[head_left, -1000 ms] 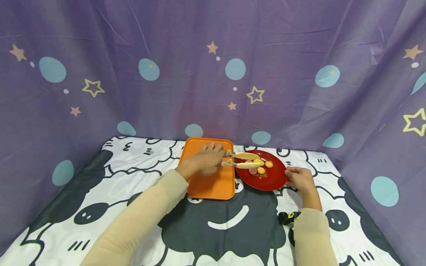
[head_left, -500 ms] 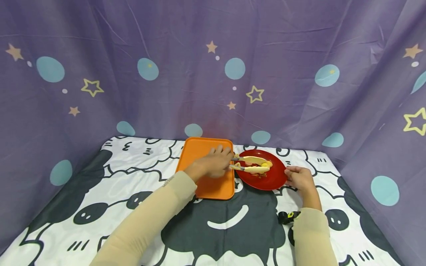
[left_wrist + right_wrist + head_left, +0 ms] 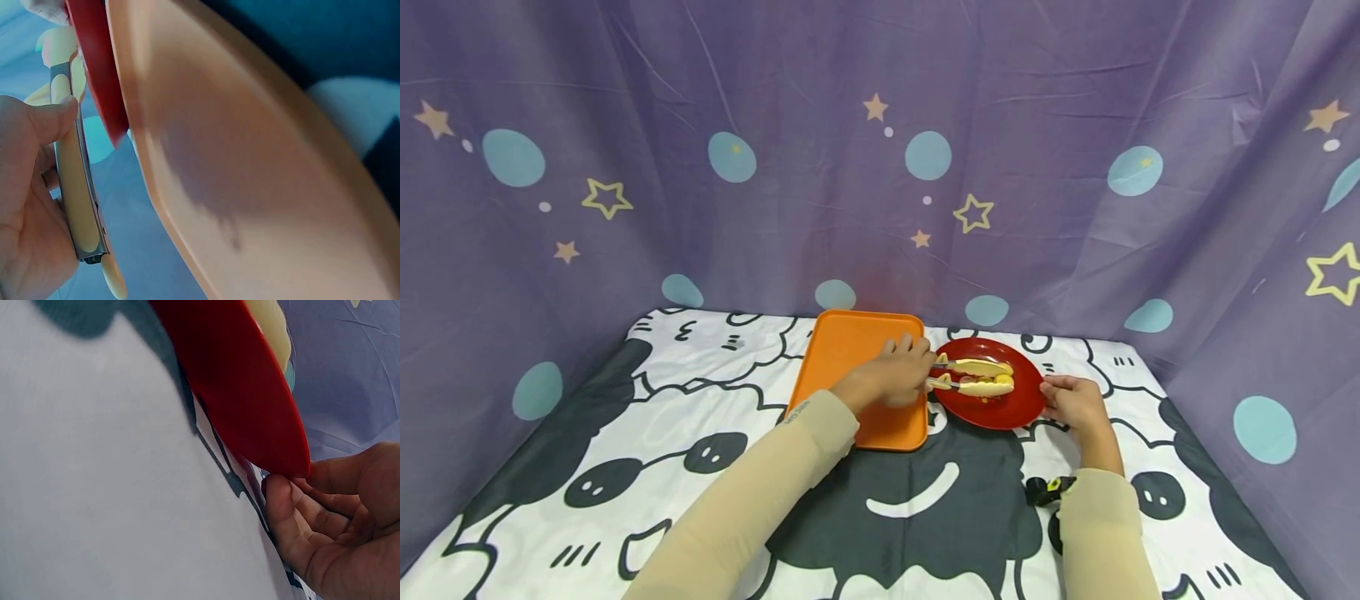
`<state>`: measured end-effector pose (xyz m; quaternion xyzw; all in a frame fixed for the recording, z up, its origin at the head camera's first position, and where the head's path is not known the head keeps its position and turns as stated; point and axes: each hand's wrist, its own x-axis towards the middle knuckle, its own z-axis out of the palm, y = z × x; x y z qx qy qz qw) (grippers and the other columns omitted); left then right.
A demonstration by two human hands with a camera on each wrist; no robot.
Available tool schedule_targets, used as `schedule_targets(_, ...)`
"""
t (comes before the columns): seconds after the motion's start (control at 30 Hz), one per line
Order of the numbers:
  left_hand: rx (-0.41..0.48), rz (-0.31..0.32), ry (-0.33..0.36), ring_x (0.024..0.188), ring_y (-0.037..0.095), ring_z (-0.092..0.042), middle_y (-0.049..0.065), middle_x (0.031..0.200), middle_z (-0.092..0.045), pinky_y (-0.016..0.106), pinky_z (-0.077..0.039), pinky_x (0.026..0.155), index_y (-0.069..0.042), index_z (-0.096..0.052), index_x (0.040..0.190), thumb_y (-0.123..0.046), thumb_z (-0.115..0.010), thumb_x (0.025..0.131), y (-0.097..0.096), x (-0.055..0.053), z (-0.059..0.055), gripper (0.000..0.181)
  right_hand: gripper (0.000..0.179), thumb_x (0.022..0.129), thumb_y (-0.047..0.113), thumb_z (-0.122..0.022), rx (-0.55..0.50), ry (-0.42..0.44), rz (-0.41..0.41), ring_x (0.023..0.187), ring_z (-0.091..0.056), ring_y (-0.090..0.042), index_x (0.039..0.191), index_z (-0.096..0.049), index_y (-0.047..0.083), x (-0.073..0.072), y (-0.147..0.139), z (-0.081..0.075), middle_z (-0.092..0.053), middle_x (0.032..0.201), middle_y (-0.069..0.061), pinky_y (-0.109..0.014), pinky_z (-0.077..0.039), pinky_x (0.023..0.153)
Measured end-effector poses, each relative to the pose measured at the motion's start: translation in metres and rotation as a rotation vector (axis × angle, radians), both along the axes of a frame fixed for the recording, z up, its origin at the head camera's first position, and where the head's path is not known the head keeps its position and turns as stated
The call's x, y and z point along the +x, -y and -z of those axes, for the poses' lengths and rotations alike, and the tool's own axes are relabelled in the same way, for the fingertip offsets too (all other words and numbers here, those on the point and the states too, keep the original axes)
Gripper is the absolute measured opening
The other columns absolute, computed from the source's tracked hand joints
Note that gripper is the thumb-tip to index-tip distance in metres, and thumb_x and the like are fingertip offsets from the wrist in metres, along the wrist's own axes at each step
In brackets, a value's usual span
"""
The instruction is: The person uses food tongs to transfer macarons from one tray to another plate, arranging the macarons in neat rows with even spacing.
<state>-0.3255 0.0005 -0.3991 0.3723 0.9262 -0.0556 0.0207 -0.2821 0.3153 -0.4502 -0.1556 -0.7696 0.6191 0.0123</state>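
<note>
My left hand [image 3: 901,372] grips a pair of food tongs [image 3: 74,169] with cream-coloured handles and tips. It is over the right side of an orange tray [image 3: 831,350]. The tong tips reach over a red plate [image 3: 1026,400], one on each side of small yellow round pieces [image 3: 1002,379]; the tips partly hide these pieces. My right hand [image 3: 1078,408] pinches the plate's right rim between thumb and fingers. In the right wrist view, the red plate [image 3: 250,412] slopes up from the fingertips, its rim between them.
A cloth [image 3: 647,500] printed with black and white cartoon figures covers the table. Behind it hangs a purple curtain [image 3: 820,167] with stars and blue dots. A small black and yellow object [image 3: 1047,490] sits beside the right sleeve.
My left hand has moved right with the tongs, whose tips have come closer together around the yellow pieces. The right hand stays at the plate's rim.
</note>
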Motion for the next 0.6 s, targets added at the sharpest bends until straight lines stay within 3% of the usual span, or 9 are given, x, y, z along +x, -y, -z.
schedule_targets(0.6,-0.009,-0.036,0.016,0.112,0.024,-0.03,0.003,0.131,-0.039,0.039,-0.028,0.09,-0.014,-0.05,0.137,-0.04,-0.049,0.107,-0.014,-0.006,0.01,0.04,0.037,0.103,0.003,-0.055,-0.01,0.001,-0.011,0.069,-0.066,-0.01,0.134,-0.053,-0.015,-0.001,0.0,0.001,-0.065,0.094,-0.004,-0.027,-0.059,0.066)
